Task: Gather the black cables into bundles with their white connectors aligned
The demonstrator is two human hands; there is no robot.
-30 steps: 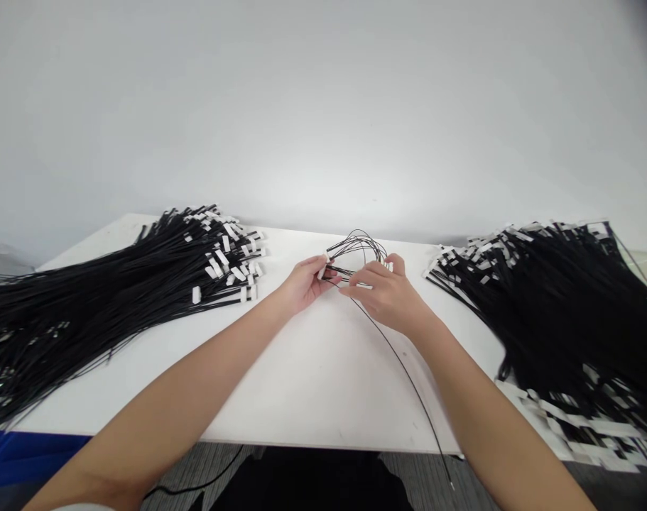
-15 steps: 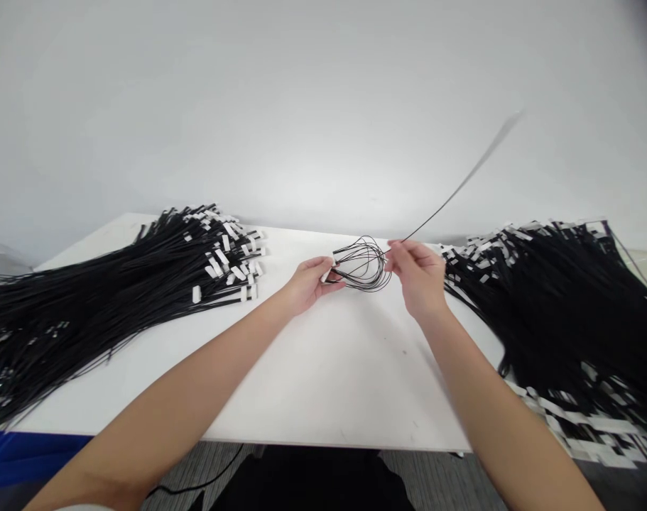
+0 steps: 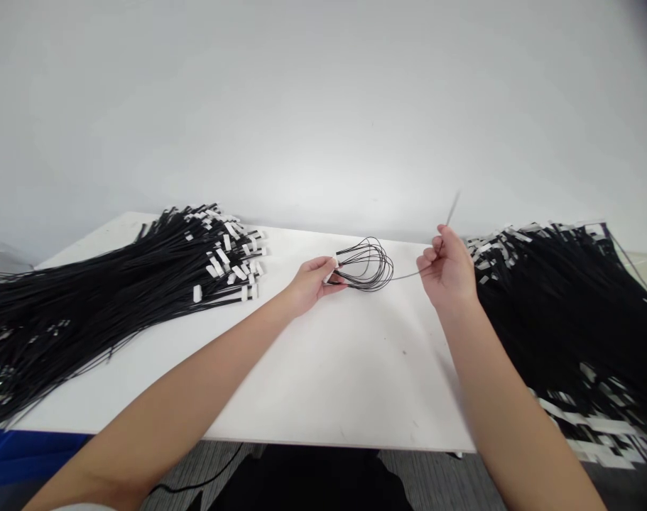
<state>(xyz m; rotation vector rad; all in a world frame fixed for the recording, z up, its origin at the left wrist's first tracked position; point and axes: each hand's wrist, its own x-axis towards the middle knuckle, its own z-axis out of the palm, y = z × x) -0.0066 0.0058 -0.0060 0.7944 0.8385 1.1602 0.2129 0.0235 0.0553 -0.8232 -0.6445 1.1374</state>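
Observation:
My left hand pinches the white-tagged end of a small coil of thin black cable at the middle of the white table. My right hand is closed on the free end of that same cable. The cable runs taut from the coil to my fingers, and a short blurred tip sticks up past them. Both hands hover just above the tabletop.
A large pile of black cables with white tags covers the table's left side. Another big pile of the same cables lies on the right, close behind my right hand. A plain white wall stands behind.
My right hand pulled the cable's free end rightward, away from the coil. The long tail that first trailed off the front edge, then whipped up in the air, is now down to a short tip.

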